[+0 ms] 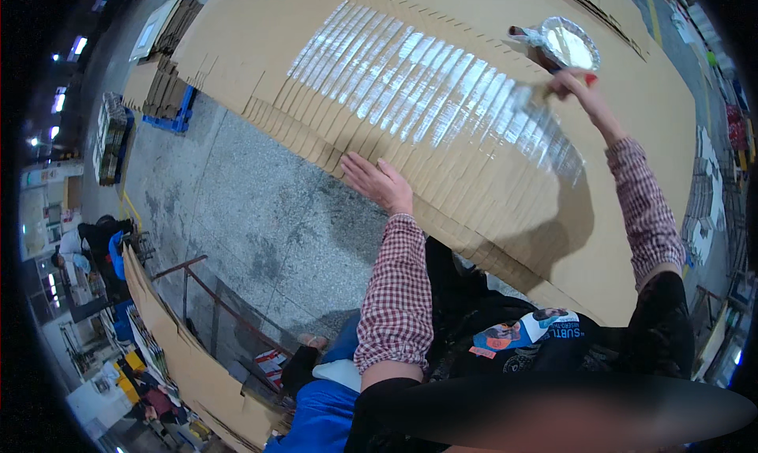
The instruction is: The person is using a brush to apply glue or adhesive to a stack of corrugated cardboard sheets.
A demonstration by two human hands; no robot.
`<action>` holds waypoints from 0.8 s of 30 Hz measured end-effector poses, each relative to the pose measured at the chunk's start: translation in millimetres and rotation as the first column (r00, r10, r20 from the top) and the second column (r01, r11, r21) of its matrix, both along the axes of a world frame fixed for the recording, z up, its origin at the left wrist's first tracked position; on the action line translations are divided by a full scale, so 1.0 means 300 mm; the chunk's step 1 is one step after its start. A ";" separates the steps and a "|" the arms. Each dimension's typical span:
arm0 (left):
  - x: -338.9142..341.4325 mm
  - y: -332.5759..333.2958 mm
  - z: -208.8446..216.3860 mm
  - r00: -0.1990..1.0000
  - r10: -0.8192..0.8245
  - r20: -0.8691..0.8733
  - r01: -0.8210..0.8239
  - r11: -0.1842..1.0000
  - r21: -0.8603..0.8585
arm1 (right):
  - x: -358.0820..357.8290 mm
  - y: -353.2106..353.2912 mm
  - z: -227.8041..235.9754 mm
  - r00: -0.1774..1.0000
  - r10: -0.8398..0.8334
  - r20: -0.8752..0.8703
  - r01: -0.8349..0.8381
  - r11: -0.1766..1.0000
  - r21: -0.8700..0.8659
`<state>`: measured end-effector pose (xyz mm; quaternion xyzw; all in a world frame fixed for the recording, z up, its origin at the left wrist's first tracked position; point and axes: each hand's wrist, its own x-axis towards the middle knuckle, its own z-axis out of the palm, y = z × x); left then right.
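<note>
Thin brown cardboard sheets (474, 172) lie fanned out in overlapping steps, with wet white streaks, apparently glue, across their exposed strips. My right hand (570, 83) is closed around a brush with a red handle end (591, 79). The brush's working end is blurred and touches the streaked strips near their right end. My left hand (379, 183) rests with its fingers stretched out along the near edge of the sheets and holds nothing. Just beyond my right hand stands a round tub of white liquid (570, 45), its rim crusted or wrapped, with a dark handle-like piece at its left.
Stacked cardboard on a blue pallet (170, 113) stands on the concrete floor (253, 184) at the left. A rusty metal rail frame (213, 295) and a large upright cardboard sheet (185, 350) are at the lower left. Other people (75, 259) are at the far left.
</note>
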<state>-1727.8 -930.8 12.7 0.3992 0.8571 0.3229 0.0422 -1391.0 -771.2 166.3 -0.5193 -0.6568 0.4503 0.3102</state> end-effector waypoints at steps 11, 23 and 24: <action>-0.023 -0.003 -0.001 1.000 -0.011 -0.006 0.011 0.999 0.044 | -0.459 0.224 0.001 0.968 0.217 -0.123 -0.201 0.970 0.136; -0.038 0.003 -0.022 0.992 -0.074 0.105 0.072 0.997 0.016 | -0.621 0.440 -0.041 0.963 0.048 0.267 -0.037 0.998 -0.047; -0.039 0.003 -0.020 0.991 -0.079 0.106 0.077 0.997 0.018 | -0.605 0.424 -0.015 0.967 0.098 0.235 -0.084 0.994 -0.068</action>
